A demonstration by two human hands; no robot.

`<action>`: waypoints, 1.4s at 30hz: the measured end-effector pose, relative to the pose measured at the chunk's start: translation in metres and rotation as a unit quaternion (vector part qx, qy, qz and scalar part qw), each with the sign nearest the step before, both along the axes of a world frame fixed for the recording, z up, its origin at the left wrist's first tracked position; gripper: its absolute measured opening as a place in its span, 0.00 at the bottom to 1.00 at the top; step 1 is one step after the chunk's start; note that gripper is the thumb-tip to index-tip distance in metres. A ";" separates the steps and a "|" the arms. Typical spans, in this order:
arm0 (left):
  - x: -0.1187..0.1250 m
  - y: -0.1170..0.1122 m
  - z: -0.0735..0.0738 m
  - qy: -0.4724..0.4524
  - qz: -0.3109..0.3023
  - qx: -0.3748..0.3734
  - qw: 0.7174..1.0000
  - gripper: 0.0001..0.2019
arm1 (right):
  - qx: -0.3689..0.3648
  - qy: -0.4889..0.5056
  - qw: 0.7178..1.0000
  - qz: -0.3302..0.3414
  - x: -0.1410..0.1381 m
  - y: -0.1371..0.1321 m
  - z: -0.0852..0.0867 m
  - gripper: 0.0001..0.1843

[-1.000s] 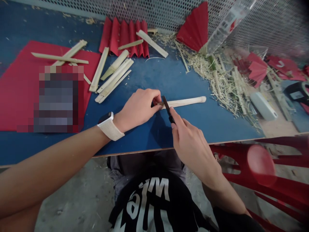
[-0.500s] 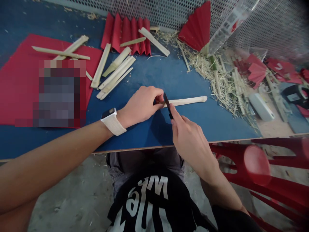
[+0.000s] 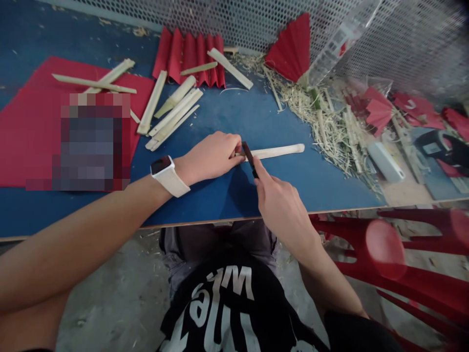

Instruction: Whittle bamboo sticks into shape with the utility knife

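Note:
A pale bamboo strip (image 3: 280, 151) lies on the blue table, its near-left end pinched by the fingers of my left hand (image 3: 216, 152). My right hand (image 3: 280, 198) is closed round the handle of a knife (image 3: 248, 155). The dark blade crosses the strip just right of my left fingertips, its tip slanting up and left. Most of the handle is hidden inside my right fist. Further up the table, several split bamboo pieces (image 3: 176, 115) lie to the left of the strip.
Red paper (image 3: 22, 142) lies at the left, partly under a blurred-out patch. Pleated red paper (image 3: 176, 56) and a red fan (image 3: 291, 49) are at the back beside a mesh panel. Bamboo shavings (image 3: 304, 105) are heaped to the right. A red stool (image 3: 384, 247) stands below the table's right edge.
The view has shifted slightly. Both hands keep their hold on the strip and the knife; the blade stays across the strip close to my left fingers, with little visible movement.

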State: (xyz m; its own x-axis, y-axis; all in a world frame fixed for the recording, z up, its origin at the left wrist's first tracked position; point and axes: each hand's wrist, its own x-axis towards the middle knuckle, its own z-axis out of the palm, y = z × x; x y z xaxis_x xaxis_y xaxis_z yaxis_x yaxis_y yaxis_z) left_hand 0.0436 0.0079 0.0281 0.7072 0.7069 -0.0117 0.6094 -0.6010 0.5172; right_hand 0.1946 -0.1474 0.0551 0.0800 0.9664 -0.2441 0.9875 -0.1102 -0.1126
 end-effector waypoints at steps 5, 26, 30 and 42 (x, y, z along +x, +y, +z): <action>-0.001 -0.003 0.008 0.082 -0.015 0.051 0.995 0.12 | -0.002 -0.012 1.000 -0.002 -0.001 -0.003 0.001 0.38; -0.002 0.013 0.000 -0.010 -0.033 -0.007 0.999 0.12 | -0.040 -0.101 0.994 0.016 -0.008 -0.007 0.009 0.43; -0.001 0.014 0.000 -0.008 -0.030 -0.010 0.999 0.12 | -0.057 -0.138 0.989 0.011 -0.016 -0.014 0.007 0.45; 0.000 0.015 0.000 0.019 -0.029 0.011 0.999 0.13 | -0.048 -0.178 0.983 0.026 -0.019 -0.009 0.008 0.44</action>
State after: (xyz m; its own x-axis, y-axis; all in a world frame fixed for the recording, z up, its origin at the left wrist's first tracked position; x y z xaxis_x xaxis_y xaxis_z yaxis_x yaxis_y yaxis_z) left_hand 0.0438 0.0229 0.0285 0.7459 0.6656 -0.0244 0.5927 -0.6465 0.4805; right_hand 0.1753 -0.1561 0.0633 0.1281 0.9450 -0.3008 0.9671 -0.0518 0.2491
